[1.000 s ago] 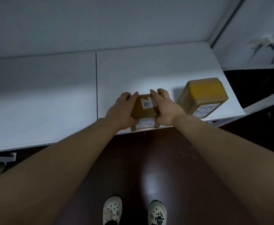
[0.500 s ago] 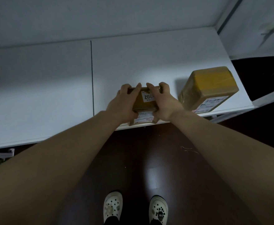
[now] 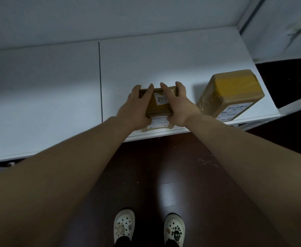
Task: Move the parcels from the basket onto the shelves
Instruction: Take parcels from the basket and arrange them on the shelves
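1. Head view: small brown parcel labelled 002 (image 3: pixel 155 108) sits on the white shelf (image 3: pixel 181 59), right at the shelf's front edge. Can't tell if its near face overhangs.
2. Left hand (image 3: pixel 134 108) grips the parcel's left side and right hand (image 3: pixel 181 106) its right side. Fingers (image 3: pixel 148 90) of both curl over the top, clamping the box between them.
3. Larger taped parcel (image 3: pixel 230 93) is also on the shelf, at the front edge toward the shelf's right end, apart from the right hand.
4. Basket not in view.
5. Judged step: seating the 002 parcel, release not yet done.
6. Risk: letting go this close to the shelf's front edge could tip the box onto the dark floor (image 3: pixel 146 166) below the shelf.
7. Risk: curled fingers pulling back could drag the box forward off the shelf.
8. Risk: a skewed push toward the shelf's right end could knock the larger parcel, which also sits at the edge.
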The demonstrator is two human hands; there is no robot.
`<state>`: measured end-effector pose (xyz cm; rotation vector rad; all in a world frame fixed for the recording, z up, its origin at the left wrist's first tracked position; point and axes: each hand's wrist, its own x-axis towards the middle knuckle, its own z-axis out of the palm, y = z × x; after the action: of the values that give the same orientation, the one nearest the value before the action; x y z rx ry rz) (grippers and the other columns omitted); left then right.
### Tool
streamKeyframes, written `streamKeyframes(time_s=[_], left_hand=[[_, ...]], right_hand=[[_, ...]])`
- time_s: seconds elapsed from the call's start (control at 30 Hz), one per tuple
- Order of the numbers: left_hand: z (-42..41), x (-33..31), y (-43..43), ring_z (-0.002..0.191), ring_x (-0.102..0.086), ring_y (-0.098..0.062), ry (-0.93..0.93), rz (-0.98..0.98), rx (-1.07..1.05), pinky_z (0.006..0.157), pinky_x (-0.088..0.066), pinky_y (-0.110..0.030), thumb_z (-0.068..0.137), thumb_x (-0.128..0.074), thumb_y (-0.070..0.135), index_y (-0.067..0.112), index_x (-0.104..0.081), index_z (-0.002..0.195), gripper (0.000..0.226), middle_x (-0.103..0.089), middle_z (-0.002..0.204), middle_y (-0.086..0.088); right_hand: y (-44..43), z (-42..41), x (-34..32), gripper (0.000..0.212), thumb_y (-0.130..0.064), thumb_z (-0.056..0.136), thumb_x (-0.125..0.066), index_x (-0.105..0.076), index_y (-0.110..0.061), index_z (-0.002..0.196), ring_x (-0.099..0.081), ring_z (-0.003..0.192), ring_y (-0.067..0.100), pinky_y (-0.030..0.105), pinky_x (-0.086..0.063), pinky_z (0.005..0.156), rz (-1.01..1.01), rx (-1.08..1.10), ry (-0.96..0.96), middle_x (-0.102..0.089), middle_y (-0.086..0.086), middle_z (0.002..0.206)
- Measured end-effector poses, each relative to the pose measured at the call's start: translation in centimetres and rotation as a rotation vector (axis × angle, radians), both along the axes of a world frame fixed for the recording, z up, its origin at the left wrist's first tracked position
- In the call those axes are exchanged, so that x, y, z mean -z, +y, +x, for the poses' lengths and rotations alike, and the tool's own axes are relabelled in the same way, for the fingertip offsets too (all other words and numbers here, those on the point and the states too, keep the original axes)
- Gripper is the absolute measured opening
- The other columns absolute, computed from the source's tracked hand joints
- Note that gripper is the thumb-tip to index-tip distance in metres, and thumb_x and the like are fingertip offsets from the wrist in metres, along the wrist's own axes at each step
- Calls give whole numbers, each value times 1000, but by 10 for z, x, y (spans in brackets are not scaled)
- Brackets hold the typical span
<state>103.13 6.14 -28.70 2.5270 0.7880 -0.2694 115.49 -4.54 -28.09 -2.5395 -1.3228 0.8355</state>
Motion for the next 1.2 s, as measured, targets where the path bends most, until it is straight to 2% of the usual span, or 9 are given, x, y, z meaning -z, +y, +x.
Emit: streamKeyframes(time_s=[0.23, 0.33, 0.43, 0.63, 0.73, 0.87, 0.93, 1.07, 1.2], left_hand=[[-4, -8, -5, 145, -5, -34, 48, -13, -28, 111, -29, -43, 81, -75, 26, 26, 12, 151, 111, 14, 157, -14], [-9, -17, -9, 145, -8, -34, 64, -29, -31, 111, -29, -43, 81, -74, 27, 26, 14, 150, 112, 14, 157, -14], [-21, -32, -17, 145, -8, -33, 74, -48, -42, 112, -28, -43, 83, -73, 26, 26, 16, 150, 111, 14, 158, -14], [-72, -96, -37, 145, -11, -29, 113, -69, -146, 112, -30, -43, 85, -68, 23, 27, 12, 151, 104, 9, 159, -10], [-122, -135, -45, 144, -14, -30, 139, -80, -236, 111, -32, -43, 86, -67, 24, 24, 9, 152, 101, 4, 158, -13], [-212, -187, -62, 142, -19, -31, 142, -81, -431, 111, -32, -44, 87, -65, 26, 17, 2, 152, 94, -6, 157, -15], [-266, -204, -72, 140, -21, -32, 170, -82, -532, 108, -35, -43, 88, -63, 26, 15, 0, 153, 91, -10, 155, -15], [-382, -231, -94, 138, -24, -31, 190, -103, -767, 107, -38, -41, 88, -63, 29, 13, 0, 153, 91, -14, 153, -14], [-505, -260, -119, 140, -23, -32, 164, -116, -1002, 109, -36, -44, 90, -62, 31, 13, -2, 153, 89, -13, 154, -14]], right_hand=[[-4, -5, -5, 113, 2, 79, -69, 8, -42, 150, -38, 134, 34, 42, -51, 93, -25, 6, -2, 25, 9, 156], [-7, -8, -15, 116, -1, 77, -73, 8, -41, 150, -24, 142, 33, 44, -45, 100, -46, 6, -4, 26, 9, 156], [-13, -16, -31, 114, -8, 77, -76, 6, -39, 151, -14, 145, 32, 46, -38, 105, -40, 12, -44, 21, 9, 157], [-23, -58, -87, 106, -19, 78, -77, -3, -32, 152, -16, 144, 34, 46, -31, 113, -12, -85, -121, 9, 8, 159], [-20, -98, -121, 105, -28, 77, -77, -3, -31, 152, -16, 144, 33, 49, -36, 109, -26, -200, -143, 8, 6, 159], [-10, -171, -167, 102, -36, 82, -72, -1, -23, 153, -8, 147, 29, 38, -21, 116, -21, -432, -130, 4, 10, 160], [-6, -214, -188, 101, -39, 82, -71, -1, -22, 154, -10, 146, 28, 35, -18, 116, -9, -542, -109, 1, 10, 160], [3, -315, -227, 97, -44, 84, -67, -3, -20, 154, -16, 145, 28, 35, -23, 116, -19, -747, -93, -6, 11, 160], [10, -433, -262, 92, -45, 85, -64, -9, -19, 153, -31, 138, 24, 30, -32, 109, 0, -929, -93, -18, 9, 156]])
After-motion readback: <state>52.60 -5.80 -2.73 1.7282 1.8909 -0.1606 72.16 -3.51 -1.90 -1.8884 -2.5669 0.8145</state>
